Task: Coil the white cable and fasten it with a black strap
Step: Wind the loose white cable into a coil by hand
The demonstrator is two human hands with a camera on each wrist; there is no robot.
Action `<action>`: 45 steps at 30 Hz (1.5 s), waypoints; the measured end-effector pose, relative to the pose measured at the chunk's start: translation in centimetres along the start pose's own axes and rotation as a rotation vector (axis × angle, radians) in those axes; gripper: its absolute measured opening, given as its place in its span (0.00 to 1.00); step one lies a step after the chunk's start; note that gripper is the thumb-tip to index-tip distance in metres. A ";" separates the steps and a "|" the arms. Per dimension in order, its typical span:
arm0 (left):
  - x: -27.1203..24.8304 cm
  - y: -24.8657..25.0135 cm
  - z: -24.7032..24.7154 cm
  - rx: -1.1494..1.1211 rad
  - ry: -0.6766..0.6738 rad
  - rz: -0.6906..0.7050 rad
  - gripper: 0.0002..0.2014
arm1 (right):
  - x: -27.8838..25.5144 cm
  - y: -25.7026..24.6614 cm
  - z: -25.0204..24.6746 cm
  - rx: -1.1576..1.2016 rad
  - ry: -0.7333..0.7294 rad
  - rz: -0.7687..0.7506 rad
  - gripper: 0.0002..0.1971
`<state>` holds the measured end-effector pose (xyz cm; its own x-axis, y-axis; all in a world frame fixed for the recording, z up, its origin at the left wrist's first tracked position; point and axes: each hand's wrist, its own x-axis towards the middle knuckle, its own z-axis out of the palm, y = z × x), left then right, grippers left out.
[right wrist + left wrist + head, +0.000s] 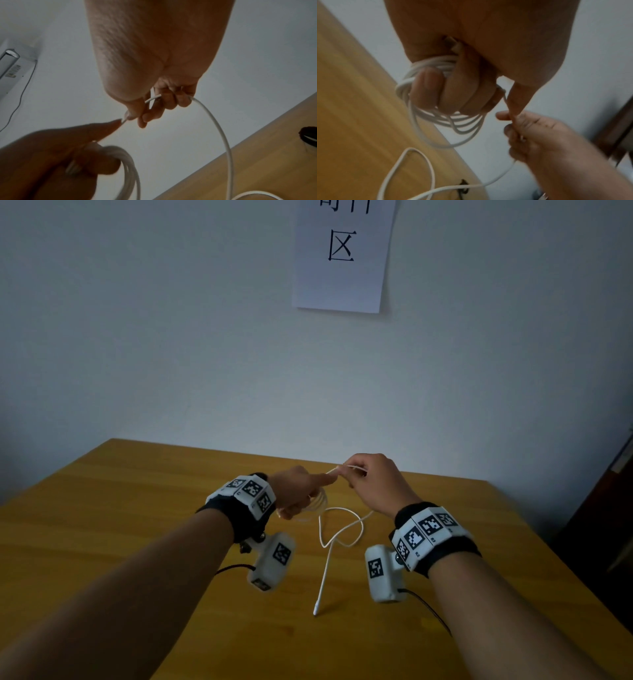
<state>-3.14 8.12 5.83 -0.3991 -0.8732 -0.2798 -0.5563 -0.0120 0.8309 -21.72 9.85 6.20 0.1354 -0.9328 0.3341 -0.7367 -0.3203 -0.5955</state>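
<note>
Several loops of the white cable (447,119) hang in the left hand (298,491), its grip curled round them; the right hand (373,484) pinches the next stretch. A tail lies on the worktop (137,508) (strapping remains).

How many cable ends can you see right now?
1. The free end of the white cable lies on the table, near the person. The other end is probably hidden in the left hand with the coil.

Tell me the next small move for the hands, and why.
Probably the right hand should lay its pinched stretch of white cable as another loop onto the coil that the left hand holds, since a loose tail remains on the table.
</note>
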 end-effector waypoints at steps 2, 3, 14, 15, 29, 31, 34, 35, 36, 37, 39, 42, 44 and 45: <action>-0.4 0.5 0.0 -0.193 -0.058 0.021 0.28 | -0.2 0.2 0.2 0.027 -0.013 -0.003 0.13; -0.7 0.8 0.0 -0.278 -0.081 0.033 0.26 | -0.3 0.2 0.3 0.047 -0.020 0.000 0.13; -1.1 2.8 -0.6 -1.089 -0.234 0.262 0.21 | -1.0 0.1 1.3 0.179 -0.061 0.085 0.14; -0.9 2.9 -0.7 -1.143 -0.228 0.288 0.22 | -1.0 0.3 1.6 0.171 -0.089 0.086 0.14; -0.4 3.2 -0.3 -0.735 0.307 0.344 0.24 | -1.8 -1.0 2.4 0.023 -0.321 0.053 0.17; 0.3 2.9 -0.2 -0.626 0.344 0.321 0.28 | -1.7 -1.1 2.4 0.011 -0.328 0.053 0.18; 1.3 2.3 0.2 -0.334 0.431 0.291 0.33 | -1.6 -1.6 2.3 -0.017 -0.339 0.023 0.17; 1.2 2.0 0.3 -0.234 0.430 0.264 0.34 | -1.6 -1.8 2.1 -0.024 -0.339 0.005 0.16; 1.1 1.8 0.5 -0.141 0.427 0.249 0.35 | -1.6 -2.0 1.9 -0.022 -0.339 -0.010 0.15; 1.1 1.5 0.7 -0.052 0.430 0.253 0.36 | -1.6 -2.1 1.7 -0.012 -0.337 -0.019 0.13; 0.5 1.3 0.9 0.142 0.455 0.248 0.34 | -1.5 -2.3 1.3 -0.011 -0.330 -0.028 0.11; 0.4 0.8 1.1 0.457 0.407 0.241 0.24 | -1.4 -2.5 0.8 -0.002 -0.286 -0.030 0.11; 0.3 0.5 1.3 0.491 0.371 0.275 0.22 | -1.3 -2.5 0.5 0.006 -0.269 -0.025 0.09; 0.4 0.4 1.4 0.478 0.373 0.303 0.23 | -1.3 -2.6 0.4 0.001 -0.263 -0.028 0.09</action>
<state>-4.52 8.47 5.38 -0.3578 -0.9146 0.1883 -0.7546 0.4020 0.5186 -19.77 11.82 7.02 0.3235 -0.9343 0.1494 -0.7298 -0.3469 -0.5891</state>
